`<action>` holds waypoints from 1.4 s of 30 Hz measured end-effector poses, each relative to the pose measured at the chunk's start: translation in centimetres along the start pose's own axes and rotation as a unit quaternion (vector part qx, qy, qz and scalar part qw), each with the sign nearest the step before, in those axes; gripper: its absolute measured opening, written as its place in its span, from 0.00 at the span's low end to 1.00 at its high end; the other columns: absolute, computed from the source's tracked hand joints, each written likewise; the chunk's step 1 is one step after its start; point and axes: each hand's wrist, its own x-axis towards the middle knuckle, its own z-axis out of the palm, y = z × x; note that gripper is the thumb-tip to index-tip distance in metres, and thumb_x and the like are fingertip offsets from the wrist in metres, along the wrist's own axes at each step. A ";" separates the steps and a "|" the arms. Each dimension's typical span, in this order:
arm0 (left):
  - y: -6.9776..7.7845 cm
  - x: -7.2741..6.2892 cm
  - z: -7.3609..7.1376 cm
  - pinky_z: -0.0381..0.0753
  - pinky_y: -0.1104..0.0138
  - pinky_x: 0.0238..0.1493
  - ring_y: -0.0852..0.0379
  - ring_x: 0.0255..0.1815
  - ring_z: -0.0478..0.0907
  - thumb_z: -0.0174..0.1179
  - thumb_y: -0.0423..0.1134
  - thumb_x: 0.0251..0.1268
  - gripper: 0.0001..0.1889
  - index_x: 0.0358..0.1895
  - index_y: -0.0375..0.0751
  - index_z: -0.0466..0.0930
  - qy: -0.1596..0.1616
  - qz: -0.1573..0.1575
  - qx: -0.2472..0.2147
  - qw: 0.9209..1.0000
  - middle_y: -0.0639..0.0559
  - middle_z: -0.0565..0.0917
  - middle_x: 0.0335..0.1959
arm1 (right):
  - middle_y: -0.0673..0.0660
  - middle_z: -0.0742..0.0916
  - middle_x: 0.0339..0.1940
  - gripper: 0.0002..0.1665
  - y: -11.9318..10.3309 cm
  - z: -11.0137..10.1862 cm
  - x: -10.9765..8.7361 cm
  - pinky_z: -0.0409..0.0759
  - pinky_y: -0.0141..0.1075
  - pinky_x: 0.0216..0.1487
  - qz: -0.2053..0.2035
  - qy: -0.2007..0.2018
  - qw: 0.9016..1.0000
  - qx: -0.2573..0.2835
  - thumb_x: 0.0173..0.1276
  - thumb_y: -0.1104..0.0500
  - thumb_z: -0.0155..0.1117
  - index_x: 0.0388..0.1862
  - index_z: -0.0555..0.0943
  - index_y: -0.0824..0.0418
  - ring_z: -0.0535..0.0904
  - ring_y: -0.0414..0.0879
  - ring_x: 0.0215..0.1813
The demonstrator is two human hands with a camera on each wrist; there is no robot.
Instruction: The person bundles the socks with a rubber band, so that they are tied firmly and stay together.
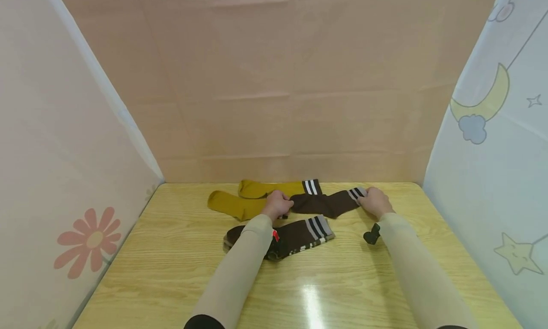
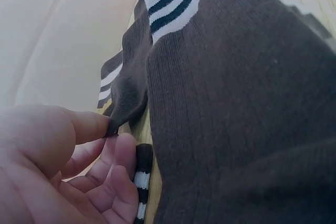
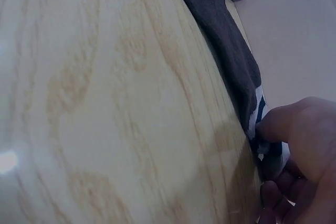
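Your two arms are covered from wrist to upper forearm in snug, plain beige sleeves of smooth fabric. At the bottom edge of the head view, a black band of cloth shows at the top of each sleeve. Your left hand point(image 1: 277, 204) and right hand point(image 1: 376, 201) are bare, with no gloves. A small black device is strapped under your right wrist; a black one with a red mark sits under your left wrist.
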 end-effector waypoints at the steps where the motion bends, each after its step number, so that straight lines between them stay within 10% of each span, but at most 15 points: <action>1: 0.0 0.0 0.0 0.72 0.64 0.18 0.54 0.15 0.74 0.64 0.38 0.77 0.27 0.14 0.45 0.68 0.001 -0.001 -0.001 1.000 0.50 0.75 0.13 | 0.66 0.83 0.41 0.16 0.0 0.1 0.0 0.74 0.50 0.43 0.000 0.000 1.000 0.002 0.77 0.54 0.58 0.40 0.76 0.69 0.76 0.58 0.40; 24: -0.7 -1.4 -1.6 0.86 0.58 0.38 0.49 0.32 0.85 0.63 0.34 0.76 0.09 0.51 0.32 0.87 0.013 0.025 -0.067 0.997 0.42 0.85 0.48 | 0.80 0.73 0.69 0.36 1.0 0.3 0.0 0.72 0.64 0.68 0.011 0.024 0.993 0.112 0.78 0.57 0.60 0.74 0.65 0.78 0.71 0.74 0.69; 31: -1.2 -1.0 -2.1 0.86 0.58 0.42 0.51 0.31 0.84 0.63 0.38 0.78 0.10 0.52 0.36 0.87 0.006 0.040 -0.070 0.997 0.44 0.86 0.44 | 0.73 0.80 0.62 0.28 0.7 0.2 0.0 0.78 0.48 0.55 0.005 0.023 0.985 0.169 0.81 0.54 0.58 0.67 0.72 0.74 0.77 0.63 0.59; 42: -1.5 -1.6 -3.6 0.86 0.52 0.50 0.41 0.42 0.88 0.62 0.42 0.80 0.13 0.51 0.36 0.87 -0.008 0.073 -0.100 0.992 0.45 0.84 0.46 | 0.70 0.84 0.54 0.35 -0.6 0.0 -0.5 0.77 0.49 0.54 -0.061 0.078 0.983 0.152 0.85 0.41 0.49 0.60 0.78 0.74 0.78 0.60 0.54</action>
